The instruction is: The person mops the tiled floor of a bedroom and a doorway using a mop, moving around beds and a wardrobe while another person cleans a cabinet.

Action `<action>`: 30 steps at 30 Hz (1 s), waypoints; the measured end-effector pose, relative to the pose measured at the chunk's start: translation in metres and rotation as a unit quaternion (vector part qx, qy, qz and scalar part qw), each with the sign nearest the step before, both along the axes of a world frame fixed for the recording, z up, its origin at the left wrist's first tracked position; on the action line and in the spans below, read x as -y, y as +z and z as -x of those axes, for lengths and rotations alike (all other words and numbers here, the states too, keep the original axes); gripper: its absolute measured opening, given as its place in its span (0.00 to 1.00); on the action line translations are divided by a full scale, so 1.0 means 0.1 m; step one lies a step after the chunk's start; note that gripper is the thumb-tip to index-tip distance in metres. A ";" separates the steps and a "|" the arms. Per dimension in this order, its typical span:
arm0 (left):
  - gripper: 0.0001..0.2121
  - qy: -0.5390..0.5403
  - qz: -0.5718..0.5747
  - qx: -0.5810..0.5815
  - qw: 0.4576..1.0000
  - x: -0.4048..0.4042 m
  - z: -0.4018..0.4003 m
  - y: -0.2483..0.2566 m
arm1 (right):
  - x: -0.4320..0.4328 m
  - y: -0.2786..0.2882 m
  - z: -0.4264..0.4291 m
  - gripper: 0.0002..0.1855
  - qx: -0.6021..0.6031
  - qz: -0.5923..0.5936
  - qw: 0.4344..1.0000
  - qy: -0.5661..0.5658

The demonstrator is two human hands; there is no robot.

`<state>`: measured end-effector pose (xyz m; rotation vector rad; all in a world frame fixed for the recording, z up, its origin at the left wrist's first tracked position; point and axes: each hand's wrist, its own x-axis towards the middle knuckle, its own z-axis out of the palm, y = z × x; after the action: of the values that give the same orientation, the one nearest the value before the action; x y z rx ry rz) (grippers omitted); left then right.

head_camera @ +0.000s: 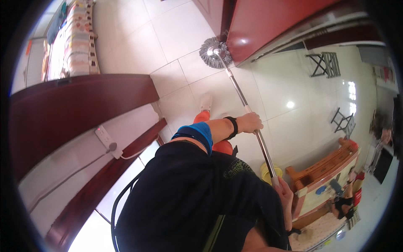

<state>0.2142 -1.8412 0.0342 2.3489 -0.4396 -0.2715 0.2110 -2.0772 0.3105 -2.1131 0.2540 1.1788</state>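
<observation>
My left hand (251,122), with a black band on its wrist, is closed around the middle of a mop's metal handle (238,88). Lower down, my right hand (285,190) grips the pale end of the same handle. The round mop head (215,52) has grey strands around a shiny metal disc. It rests on the tiled floor (201,78), against the bottom edge of a glossy red panel (267,22). Part of a yellow bucket (267,172) shows behind the handle near my right hand.
Dark red door framing (85,97) stands at left, with a power strip (108,141) and cord on the wall. A bed (78,41) lies beyond. Two folding stools (332,65) and a carved wooden bench (324,167) are at right. My shoe (206,102) is below the mop head.
</observation>
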 end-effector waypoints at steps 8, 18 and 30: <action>0.09 0.133 0.081 -0.009 0.988 -0.24 0.16 0.36 | -0.22 0.27 -0.62 0.20 0.082 0.022 0.958 0.274; 0.11 0.265 0.097 -0.031 0.959 -0.99 1.04 -0.22 | -1.55 0.02 -0.84 0.22 0.121 0.053 0.765 0.630; 0.10 0.355 0.150 -0.051 0.921 -0.02 0.69 -0.17 | -1.19 0.09 -1.66 0.23 0.158 0.065 0.637 0.752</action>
<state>0.1448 -1.8391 0.0174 2.0196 0.4063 0.0248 0.3767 -1.9581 0.3196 -2.4057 -2.0157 1.4560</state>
